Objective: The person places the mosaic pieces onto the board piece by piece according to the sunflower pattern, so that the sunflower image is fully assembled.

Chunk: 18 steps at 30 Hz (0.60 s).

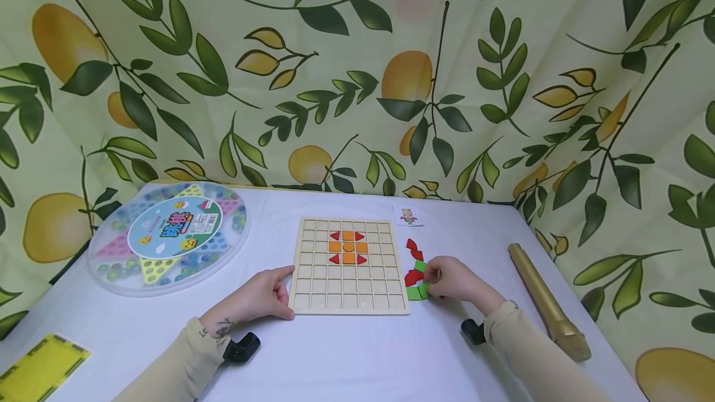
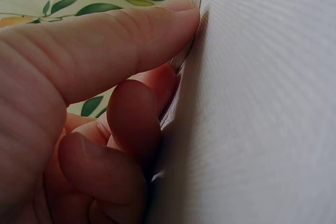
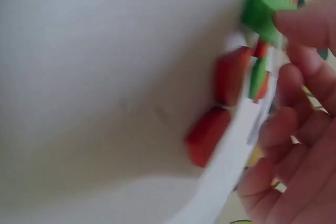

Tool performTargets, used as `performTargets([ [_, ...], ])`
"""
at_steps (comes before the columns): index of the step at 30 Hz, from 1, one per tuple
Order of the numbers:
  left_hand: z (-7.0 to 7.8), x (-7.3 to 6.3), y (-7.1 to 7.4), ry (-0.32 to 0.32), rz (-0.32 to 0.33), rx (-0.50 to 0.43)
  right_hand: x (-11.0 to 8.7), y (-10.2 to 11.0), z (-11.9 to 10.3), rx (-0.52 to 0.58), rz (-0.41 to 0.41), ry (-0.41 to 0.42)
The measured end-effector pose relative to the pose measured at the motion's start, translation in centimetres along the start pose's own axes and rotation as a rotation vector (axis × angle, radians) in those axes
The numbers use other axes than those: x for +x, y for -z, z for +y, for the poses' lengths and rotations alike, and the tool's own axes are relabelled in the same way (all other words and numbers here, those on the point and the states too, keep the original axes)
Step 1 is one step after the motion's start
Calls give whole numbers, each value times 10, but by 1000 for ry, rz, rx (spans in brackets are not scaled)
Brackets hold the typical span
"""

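Note:
A square wooden grid board (image 1: 350, 293) lies flat on the table. Orange and red pieces (image 1: 349, 236) form a symmetrical pattern in its upper middle cells. At the board's lower left corner, my left hand (image 1: 259, 293) holds the edge with thumb and curled fingers; the left wrist view shows the thumb (image 2: 157, 32) against the rim. Beside the right edge, my right hand (image 1: 455, 278) has its thumb and fingertips at a green piece (image 1: 424, 291), apparently pinching it. Loose red pieces (image 1: 413, 277) and another green piece (image 1: 413, 293) lie close by.
A small pattern card (image 1: 408, 215) lies behind the loose pieces. On the left stands a round marble board game case (image 1: 175, 237). A yellow flat panel (image 1: 41, 368) sits at the near left. To the right lies a gold microphone-shaped object (image 1: 550, 303). A leaf-patterned curtain (image 1: 357, 110) hangs behind.

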<state>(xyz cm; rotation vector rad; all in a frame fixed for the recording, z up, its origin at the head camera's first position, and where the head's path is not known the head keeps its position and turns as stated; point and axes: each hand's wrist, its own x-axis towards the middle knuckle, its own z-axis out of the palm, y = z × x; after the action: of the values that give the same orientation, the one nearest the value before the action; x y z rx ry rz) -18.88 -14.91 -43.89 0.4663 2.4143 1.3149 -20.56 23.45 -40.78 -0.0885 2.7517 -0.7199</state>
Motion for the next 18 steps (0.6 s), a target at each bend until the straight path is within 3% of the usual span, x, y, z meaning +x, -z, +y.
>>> performTargets([
  [4, 0, 0, 0, 1, -3, -11, 1, 0, -3, -56, -21, 31],
  [10, 2, 1, 0, 2, 0, -22, 2, 0, -1, -138, -51, 14],
  [18, 3, -1, 1, 10, -1, -24, 2, -1, -7, -143, 11, 20],
])
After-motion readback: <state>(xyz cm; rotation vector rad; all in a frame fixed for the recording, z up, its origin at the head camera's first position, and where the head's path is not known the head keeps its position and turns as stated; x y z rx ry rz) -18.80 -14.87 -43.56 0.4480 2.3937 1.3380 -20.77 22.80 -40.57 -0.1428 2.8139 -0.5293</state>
